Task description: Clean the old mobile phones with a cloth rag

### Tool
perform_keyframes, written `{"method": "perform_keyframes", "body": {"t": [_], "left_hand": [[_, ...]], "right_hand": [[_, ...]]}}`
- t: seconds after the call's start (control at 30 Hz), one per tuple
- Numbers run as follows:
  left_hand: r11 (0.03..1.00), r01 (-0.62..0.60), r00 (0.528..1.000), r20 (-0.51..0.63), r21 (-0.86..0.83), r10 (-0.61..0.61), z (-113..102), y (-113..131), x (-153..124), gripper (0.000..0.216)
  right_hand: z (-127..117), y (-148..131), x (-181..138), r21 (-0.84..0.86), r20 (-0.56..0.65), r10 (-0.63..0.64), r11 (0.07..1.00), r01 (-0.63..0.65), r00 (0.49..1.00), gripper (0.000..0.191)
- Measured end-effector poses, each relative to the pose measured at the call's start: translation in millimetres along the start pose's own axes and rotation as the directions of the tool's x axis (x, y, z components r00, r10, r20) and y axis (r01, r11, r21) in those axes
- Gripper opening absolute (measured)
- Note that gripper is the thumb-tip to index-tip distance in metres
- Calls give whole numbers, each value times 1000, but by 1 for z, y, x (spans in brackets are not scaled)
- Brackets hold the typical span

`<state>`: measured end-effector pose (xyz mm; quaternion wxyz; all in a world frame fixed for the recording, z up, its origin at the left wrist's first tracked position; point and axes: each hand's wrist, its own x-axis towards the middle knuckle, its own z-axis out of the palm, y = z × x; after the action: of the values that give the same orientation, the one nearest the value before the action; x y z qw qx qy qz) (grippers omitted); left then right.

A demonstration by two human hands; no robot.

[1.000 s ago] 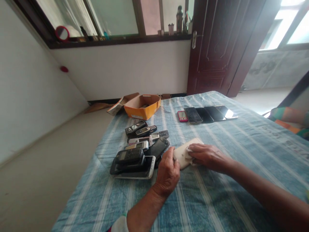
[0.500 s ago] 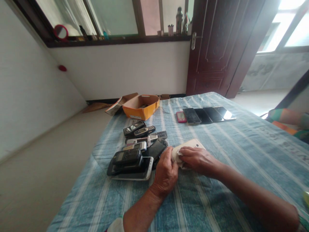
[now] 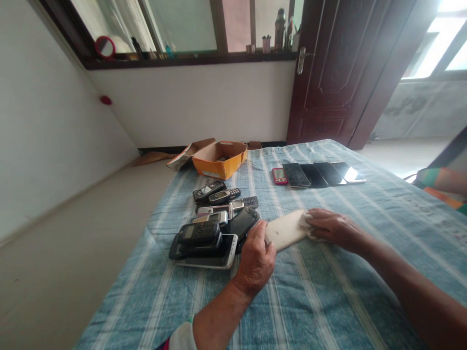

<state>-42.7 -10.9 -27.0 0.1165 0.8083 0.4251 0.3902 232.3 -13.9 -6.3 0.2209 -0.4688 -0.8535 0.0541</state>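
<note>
A pale cream smartphone [image 3: 286,231] lies back side up just above the cloth. My left hand [image 3: 256,255] grips its left end between thumb and fingers. At the far right end, my right hand [image 3: 333,228] presses a crumpled white tissue [image 3: 309,227] onto the phone's back. Close to my left hand is a pile of old phones: a dark touchscreen phone [image 3: 243,222], a black keypad phone [image 3: 199,232] lying on a larger white-edged smartphone [image 3: 224,253], and several small keypad phones [image 3: 224,196] behind them.
Beyond the pile stands an open orange cardboard box [image 3: 219,167]. Farther right, a pink phone [image 3: 279,176] and several dark smartphones [image 3: 297,175] lie in a row. A blue striped cloth [image 3: 328,291] covers the table; the floor [image 3: 73,253] shows past its left edge.
My right hand and the tissue have slid right along the phone's back, from near my left hand to the far end. My left hand keeps its hold. The view has shifted slightly.
</note>
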Motion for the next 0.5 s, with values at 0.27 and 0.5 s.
{"method": "perform_keyframes", "body": {"t": [0.27, 0.5], "left_hand": [[1000, 4, 1000, 2, 3, -4, 0, -1, 1, 50], [999, 42, 999, 7, -25, -42, -3, 2, 4, 39]], "right_hand": [[13, -12, 9, 16, -68, -110, 994, 112, 992, 23], [22, -38, 23, 3, -46, -186, 983, 186, 982, 19]]}}
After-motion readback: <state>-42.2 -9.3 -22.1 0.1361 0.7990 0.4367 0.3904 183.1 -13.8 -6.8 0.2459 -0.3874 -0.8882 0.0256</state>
